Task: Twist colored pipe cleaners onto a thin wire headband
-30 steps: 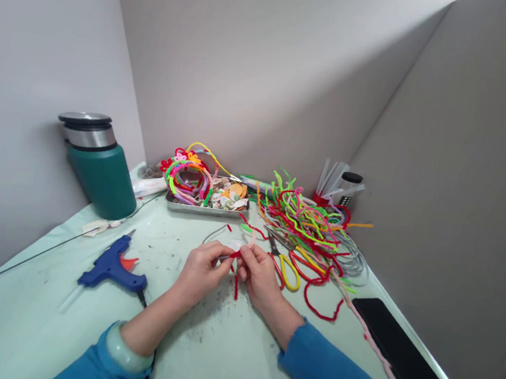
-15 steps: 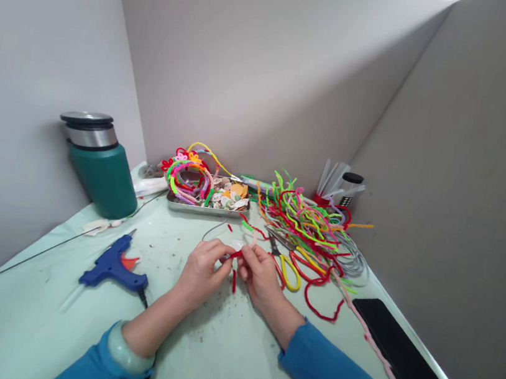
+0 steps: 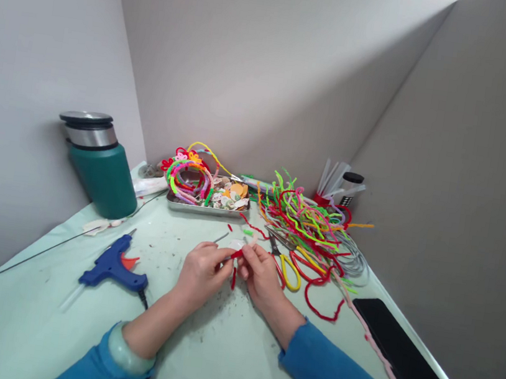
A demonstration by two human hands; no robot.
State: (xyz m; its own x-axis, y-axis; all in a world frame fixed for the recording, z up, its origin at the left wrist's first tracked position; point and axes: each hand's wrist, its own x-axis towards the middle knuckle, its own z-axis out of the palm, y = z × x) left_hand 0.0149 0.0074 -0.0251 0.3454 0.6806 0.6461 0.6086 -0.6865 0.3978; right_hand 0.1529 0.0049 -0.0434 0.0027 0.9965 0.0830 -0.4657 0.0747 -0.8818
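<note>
My left hand [image 3: 203,272] and my right hand [image 3: 262,274] meet over the middle of the table, fingertips pinched on a short red pipe cleaner [image 3: 237,254]. Part of it is hidden by the fingers. A thin grey wire-like strand [image 3: 222,237] sticks up beyond my left fingers; I cannot tell whether it joins the red piece. Just below the fingertips lies a cut bit of red pipe cleaner [image 3: 234,279]. To the right of my right hand are scissors with yellow and red handles [image 3: 291,273], beside loose red pipe cleaner [image 3: 322,315].
At left lie a blue glue gun [image 3: 117,268] and a green bottle [image 3: 106,178]. A metal tray [image 3: 205,210] at the back holds pipe-cleaner rings and paper pieces. Tangled pipe cleaners [image 3: 308,216] are heaped back right, with a black phone-like slab [image 3: 407,362] along the right edge.
The grey strand beyond my left fingers has shifted to the right and shows less length. Both hands stay nearly in place, still pinching the red pipe cleaner.
</note>
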